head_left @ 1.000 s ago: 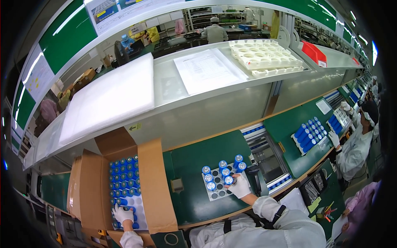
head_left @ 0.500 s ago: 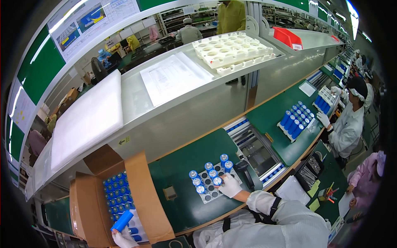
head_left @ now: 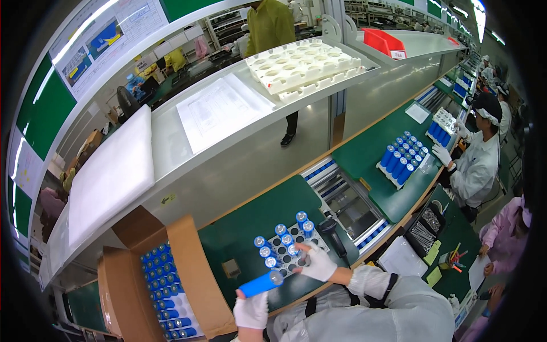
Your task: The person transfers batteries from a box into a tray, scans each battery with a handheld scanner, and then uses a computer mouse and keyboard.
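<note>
In my gloved left hand (head_left: 250,309) is a blue cylindrical battery cell (head_left: 261,284), tilted, its silver end toward the right. It hangs just in front of a white cell holder (head_left: 283,255) with round holes, lying on the green bench. Several blue cells (head_left: 260,241) stand upright in the holder, and other holes are bare. My gloved right hand (head_left: 318,264) is at the holder's near right side. Its fingers are spread, with the tips close to a standing cell (head_left: 292,250); whether they touch it I cannot tell.
An open cardboard box (head_left: 200,279) with rows of blue cells stands at the left. A black handheld scanner (head_left: 332,236) lies right of the holder, beside the roller conveyor (head_left: 347,202). Farther right, a co-worker (head_left: 477,151) handles another filled holder. A shelf (head_left: 165,171) crosses above.
My left hand has lifted the cell out of the box area and brought it right, near the holder. My right hand's fingers have spread away from the standing cell.
</note>
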A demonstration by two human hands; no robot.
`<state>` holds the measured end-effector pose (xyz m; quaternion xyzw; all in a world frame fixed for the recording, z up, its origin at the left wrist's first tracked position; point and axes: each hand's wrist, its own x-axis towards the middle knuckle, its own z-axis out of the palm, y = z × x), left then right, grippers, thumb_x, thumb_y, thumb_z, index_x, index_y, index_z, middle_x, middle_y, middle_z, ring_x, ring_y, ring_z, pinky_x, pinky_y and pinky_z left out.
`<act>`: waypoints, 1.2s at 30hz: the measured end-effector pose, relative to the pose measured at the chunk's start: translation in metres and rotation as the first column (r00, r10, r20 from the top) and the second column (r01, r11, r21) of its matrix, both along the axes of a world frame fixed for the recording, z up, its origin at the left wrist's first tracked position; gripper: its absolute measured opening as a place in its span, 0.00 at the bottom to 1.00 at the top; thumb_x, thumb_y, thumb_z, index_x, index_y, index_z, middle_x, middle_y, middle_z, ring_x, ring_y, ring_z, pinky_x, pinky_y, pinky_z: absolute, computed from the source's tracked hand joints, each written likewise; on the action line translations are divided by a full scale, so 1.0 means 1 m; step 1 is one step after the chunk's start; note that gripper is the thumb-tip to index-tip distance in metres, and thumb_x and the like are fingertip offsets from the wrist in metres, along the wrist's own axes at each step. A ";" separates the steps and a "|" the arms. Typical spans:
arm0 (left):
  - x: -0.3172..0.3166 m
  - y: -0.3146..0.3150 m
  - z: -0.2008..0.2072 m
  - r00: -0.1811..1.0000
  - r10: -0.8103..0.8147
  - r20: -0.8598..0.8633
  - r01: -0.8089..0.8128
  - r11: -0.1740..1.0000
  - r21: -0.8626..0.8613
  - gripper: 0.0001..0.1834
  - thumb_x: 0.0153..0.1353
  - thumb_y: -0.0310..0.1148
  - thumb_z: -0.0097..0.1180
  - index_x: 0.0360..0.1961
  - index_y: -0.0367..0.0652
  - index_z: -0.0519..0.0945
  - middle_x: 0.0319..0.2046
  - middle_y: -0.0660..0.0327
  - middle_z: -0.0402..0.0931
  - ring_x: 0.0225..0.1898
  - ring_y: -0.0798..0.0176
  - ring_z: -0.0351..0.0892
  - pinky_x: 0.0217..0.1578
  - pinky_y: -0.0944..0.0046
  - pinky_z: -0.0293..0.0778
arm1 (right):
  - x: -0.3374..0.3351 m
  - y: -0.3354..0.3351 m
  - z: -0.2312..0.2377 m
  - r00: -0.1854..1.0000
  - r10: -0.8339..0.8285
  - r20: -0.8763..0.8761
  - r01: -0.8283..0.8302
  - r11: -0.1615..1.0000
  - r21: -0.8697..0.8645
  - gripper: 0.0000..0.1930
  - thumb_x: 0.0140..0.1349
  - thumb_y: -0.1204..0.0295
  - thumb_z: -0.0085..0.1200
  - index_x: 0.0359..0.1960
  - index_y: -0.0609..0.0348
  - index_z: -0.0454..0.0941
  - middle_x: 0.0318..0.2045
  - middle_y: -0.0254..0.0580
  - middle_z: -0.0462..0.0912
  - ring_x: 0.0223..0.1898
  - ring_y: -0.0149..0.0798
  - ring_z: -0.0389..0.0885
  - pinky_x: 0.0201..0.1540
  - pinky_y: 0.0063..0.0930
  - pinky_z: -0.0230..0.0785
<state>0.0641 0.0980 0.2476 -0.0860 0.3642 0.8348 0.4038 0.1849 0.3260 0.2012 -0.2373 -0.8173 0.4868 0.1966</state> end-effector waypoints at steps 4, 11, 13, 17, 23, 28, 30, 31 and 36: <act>0.014 0.020 -0.033 0.978 -0.126 0.168 0.108 0.988 0.109 0.38 0.67 0.49 0.53 0.66 0.31 0.59 0.66 0.44 0.63 0.66 0.43 0.65 0.64 0.46 0.71 | 0.017 -0.023 0.035 0.946 0.180 -0.271 -0.269 0.900 -0.342 0.33 0.54 0.68 0.71 0.61 0.57 0.71 0.47 0.38 0.78 0.36 0.29 0.79 0.39 0.24 0.74; 0.038 0.043 -0.060 0.970 -0.239 0.032 0.233 0.964 0.124 0.32 0.67 0.33 0.56 0.66 0.31 0.58 0.63 0.45 0.64 0.64 0.46 0.67 0.67 0.47 0.66 | 0.013 -0.028 0.013 0.976 -0.208 -0.070 0.058 0.551 -0.833 0.24 0.58 0.70 0.68 0.55 0.63 0.74 0.39 0.34 0.82 0.37 0.25 0.78 0.40 0.20 0.73; 0.038 0.049 -0.062 0.957 -0.290 0.019 0.288 0.955 0.074 0.30 0.67 0.28 0.55 0.66 0.31 0.59 0.62 0.46 0.65 0.62 0.47 0.68 0.67 0.47 0.66 | 0.016 -0.025 0.021 0.976 -0.215 -0.024 0.114 0.607 -0.786 0.24 0.58 0.70 0.68 0.53 0.66 0.74 0.39 0.36 0.82 0.36 0.27 0.80 0.39 0.23 0.75; 0.037 0.043 -0.019 0.754 -0.571 -0.324 0.320 0.751 -0.577 0.25 0.62 0.16 0.54 0.61 0.34 0.68 0.56 0.53 0.71 0.58 0.55 0.72 0.63 0.55 0.69 | 0.033 -0.006 -0.026 0.977 -0.209 -0.051 0.171 0.899 -0.404 0.25 0.52 0.66 0.72 0.49 0.65 0.78 0.41 0.44 0.83 0.40 0.35 0.84 0.43 0.29 0.77; -0.040 -0.060 0.067 0.631 -0.328 -0.702 -0.435 0.600 -0.672 0.25 0.56 0.15 0.55 0.58 0.36 0.75 0.55 0.55 0.75 0.51 0.62 0.76 0.53 0.59 0.73 | 0.029 0.053 -0.040 0.984 -0.177 -0.032 0.180 0.963 0.200 0.23 0.47 0.65 0.73 0.45 0.57 0.81 0.42 0.50 0.82 0.41 0.55 0.83 0.43 0.41 0.76; -0.151 -0.216 -0.023 0.447 -0.721 -0.530 -0.811 -0.075 -0.581 0.20 0.50 0.24 0.66 0.46 0.35 0.78 0.58 0.45 0.73 0.61 0.44 0.71 0.63 0.56 0.65 | 0.020 0.073 -0.061 0.995 -0.103 -0.001 0.101 0.976 0.191 0.23 0.51 0.64 0.70 0.47 0.58 0.79 0.45 0.52 0.80 0.45 0.56 0.81 0.48 0.41 0.74; -0.170 -0.252 -0.051 0.438 -0.843 -0.313 -0.769 -0.170 -0.617 0.27 0.45 0.30 0.70 0.50 0.37 0.79 0.62 0.47 0.69 0.65 0.36 0.62 0.66 0.45 0.60 | 0.022 0.075 -0.064 0.994 -0.082 0.078 0.068 0.982 0.175 0.24 0.53 0.62 0.69 0.50 0.58 0.78 0.45 0.52 0.80 0.47 0.55 0.81 0.50 0.40 0.74; -0.179 -0.278 -0.081 0.408 -0.897 -0.171 -0.806 -0.266 -0.529 0.28 0.51 0.37 0.70 0.52 0.36 0.76 0.61 0.46 0.69 0.64 0.36 0.65 0.64 0.40 0.66 | 0.020 0.075 -0.066 0.995 -0.083 0.050 0.074 0.984 0.165 0.25 0.51 0.63 0.70 0.49 0.57 0.78 0.44 0.51 0.80 0.46 0.53 0.81 0.49 0.40 0.74; -0.149 -0.269 -0.042 0.371 -0.923 0.099 -0.765 -0.365 -0.531 0.21 0.59 0.44 0.54 0.49 0.43 0.79 0.53 0.51 0.75 0.59 0.51 0.71 0.59 0.57 0.69 | 0.007 0.082 -0.063 0.986 0.009 0.169 -0.015 0.999 0.036 0.23 0.53 0.63 0.67 0.49 0.59 0.79 0.44 0.54 0.81 0.45 0.56 0.81 0.50 0.42 0.75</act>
